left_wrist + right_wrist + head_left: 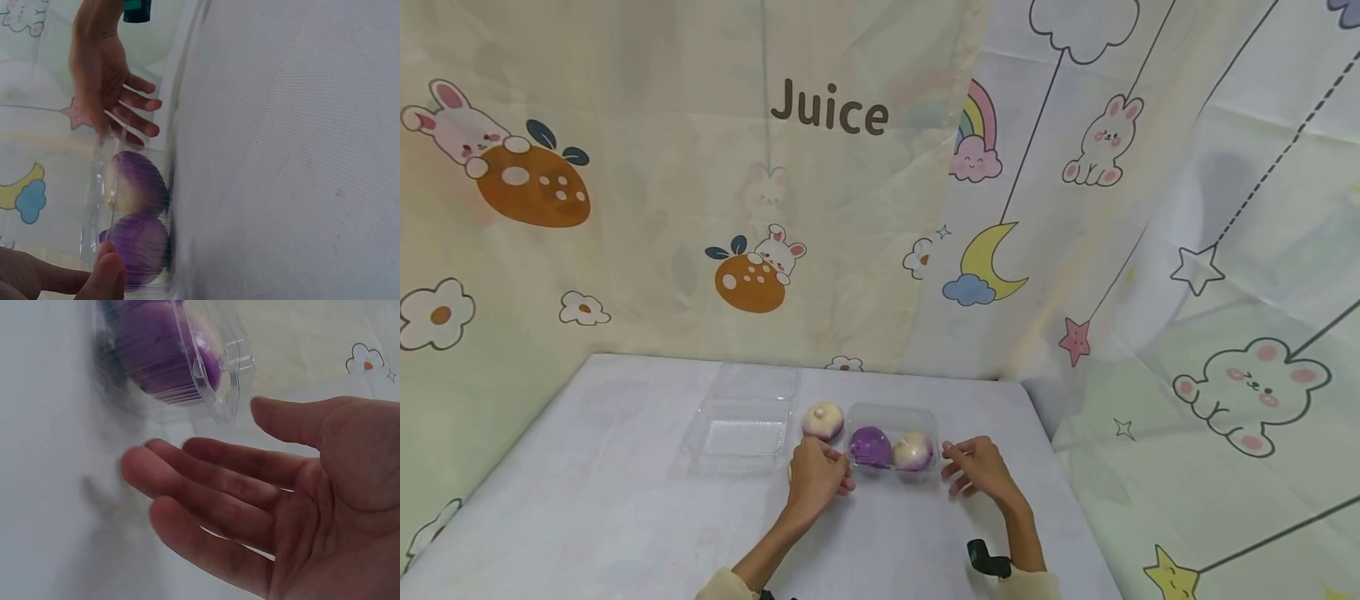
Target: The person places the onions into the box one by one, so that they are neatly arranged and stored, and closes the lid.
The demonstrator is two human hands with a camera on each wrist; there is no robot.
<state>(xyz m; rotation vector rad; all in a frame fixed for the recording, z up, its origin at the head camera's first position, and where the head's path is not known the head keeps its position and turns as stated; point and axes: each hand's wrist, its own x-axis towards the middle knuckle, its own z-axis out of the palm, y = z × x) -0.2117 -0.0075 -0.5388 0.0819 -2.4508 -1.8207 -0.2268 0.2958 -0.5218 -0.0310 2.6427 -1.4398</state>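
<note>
A clear plastic box (891, 410) holds two round purple-and-cream bulbs that look like onions, one mostly purple (871, 447) and one with its cream side up (913, 451). Its lid appears to be down. At the box's near left corner, my left hand (816, 477) pinches the rim between thumb and finger. My right hand (981, 468) is held just off the right end, fingers spread and loosely bent, palm toward the box, holding nothing. Another onion-like bulb (823, 421) lies outside, behind my left hand. A pale sliver beside that hand is mostly hidden.
A second clear plastic box (741, 437) stands unfolded on the left of the white-covered table (625, 500), its lid tipped back. Printed cloth (850, 208) hangs behind the table and along its right side. A dark green band (988, 560) is at my right wrist.
</note>
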